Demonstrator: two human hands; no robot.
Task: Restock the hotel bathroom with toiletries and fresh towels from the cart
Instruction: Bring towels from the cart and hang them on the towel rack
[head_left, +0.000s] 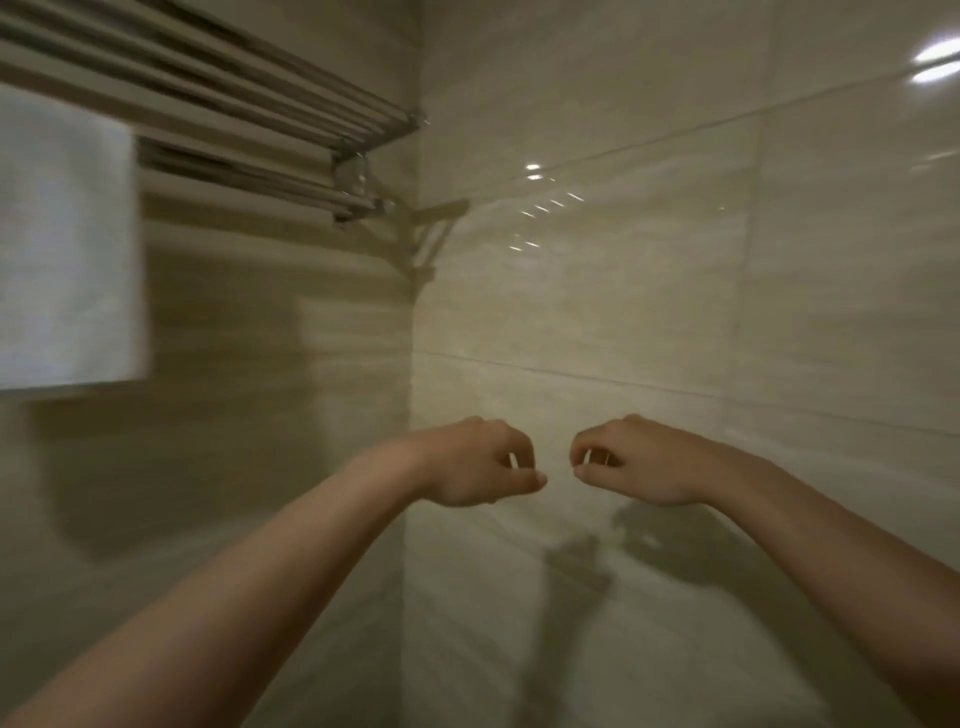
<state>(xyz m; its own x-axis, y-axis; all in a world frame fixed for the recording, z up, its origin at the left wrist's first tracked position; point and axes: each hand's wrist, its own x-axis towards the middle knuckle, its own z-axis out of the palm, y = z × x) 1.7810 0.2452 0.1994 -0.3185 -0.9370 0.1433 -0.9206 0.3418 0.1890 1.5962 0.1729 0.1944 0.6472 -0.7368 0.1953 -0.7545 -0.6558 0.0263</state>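
Towel (67, 244) is hung lengthwise down from the rack (249, 98), up-left of the curled, empty hands; left hand (478, 462) is placed nearer than right hand (628, 462)

Your frame is dim, with a yellow-green cast. Glare streaks mark the glossy wall (675, 291) at top right and centre. Soft shadows of your arms fall on it below the left hand (478, 462) and right hand (634, 460); a broad shadow darkens its left side. Motion blur smears the towel (67, 244) and rack (218, 98). The hands read sharper. Fine detail is soft throughout.
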